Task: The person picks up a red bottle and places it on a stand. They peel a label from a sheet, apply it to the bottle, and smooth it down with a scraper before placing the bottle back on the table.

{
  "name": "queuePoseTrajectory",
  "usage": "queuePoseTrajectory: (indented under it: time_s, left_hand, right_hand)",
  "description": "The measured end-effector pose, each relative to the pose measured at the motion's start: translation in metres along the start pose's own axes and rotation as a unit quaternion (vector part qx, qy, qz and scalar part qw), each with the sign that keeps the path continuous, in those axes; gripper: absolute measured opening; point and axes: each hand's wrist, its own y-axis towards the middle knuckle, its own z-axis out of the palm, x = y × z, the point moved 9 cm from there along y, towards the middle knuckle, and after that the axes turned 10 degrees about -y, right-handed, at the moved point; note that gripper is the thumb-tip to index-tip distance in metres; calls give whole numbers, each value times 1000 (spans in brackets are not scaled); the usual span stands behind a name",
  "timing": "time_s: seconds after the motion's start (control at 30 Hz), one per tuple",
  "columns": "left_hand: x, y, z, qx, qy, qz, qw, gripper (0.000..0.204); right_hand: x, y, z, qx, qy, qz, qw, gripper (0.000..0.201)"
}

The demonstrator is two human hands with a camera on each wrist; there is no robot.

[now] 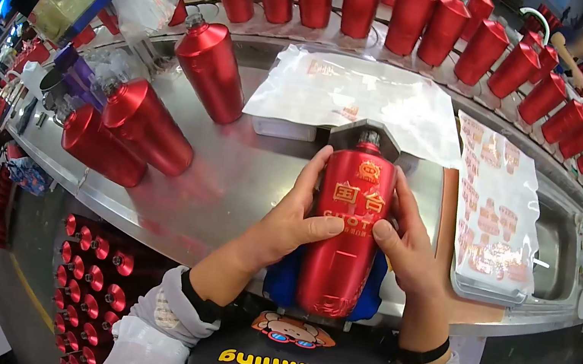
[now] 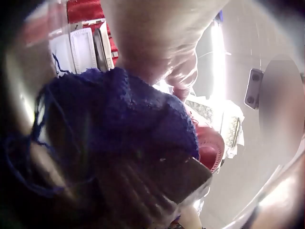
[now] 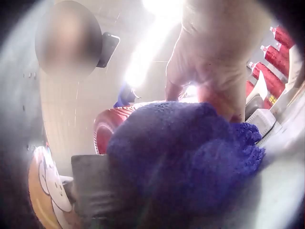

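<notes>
A red metallic bottle (image 1: pixel 340 271) with gold characters lies face up in front of the person, its neck pointing away. The left hand (image 1: pixel 296 210) grips it along the left side, thumb laid on the front near the lettering. On the opposite side the right hand (image 1: pixel 411 241) holds it likewise, thumb on the front. Beneath the bottle is a blue cloth (image 1: pixel 281 277), which fills much of the left wrist view and the right wrist view. A dark grey angular block (image 1: pixel 389 131) stands behind the bottle's neck.
White sheets with red-gold prints lie behind the bottle (image 1: pixel 368 91) and to the right (image 1: pixel 491 208), near a sink (image 1: pixel 558 250). Three red bottles (image 1: pixel 209 72) stand at left on the metal table (image 1: pixel 185 218). A row of bottles (image 1: pixel 360 1) lines the back; more fill a crate below left.
</notes>
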Motion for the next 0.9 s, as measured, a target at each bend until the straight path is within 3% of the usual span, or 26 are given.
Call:
queuePoseTrajectory:
  time_s: [0.17, 0.53, 0.63, 0.73, 0.83, 0.9]
  left_hand:
    - [6, 9, -8, -46, -47, -39, 997, 85]
    - [7, 13, -10, -30, -140, -31, 989, 71]
    - [3, 9, -7, -30, -177, -22, 983, 66]
    - [-1, 5, -2, -45, -201, -16, 978, 63]
    - [-8, 2, 1, -46, -163, 7, 985, 64]
    - [-10, 1, -1, -44, -119, 19, 992, 65]
  right_hand:
    - [1, 1, 3, 7, 12, 3, 1000, 97]
    - [0, 1, 1, -4, 3, 2, 1000, 94]
    - [10, -1, -11, -57, -66, 18, 996, 90]
    - [36, 5, -12, -110, -200, -26, 973, 86]
    - [40, 13, -2, -85, -293, -39, 952, 87]
    - [36, 17, -2, -99, -284, -24, 953, 86]
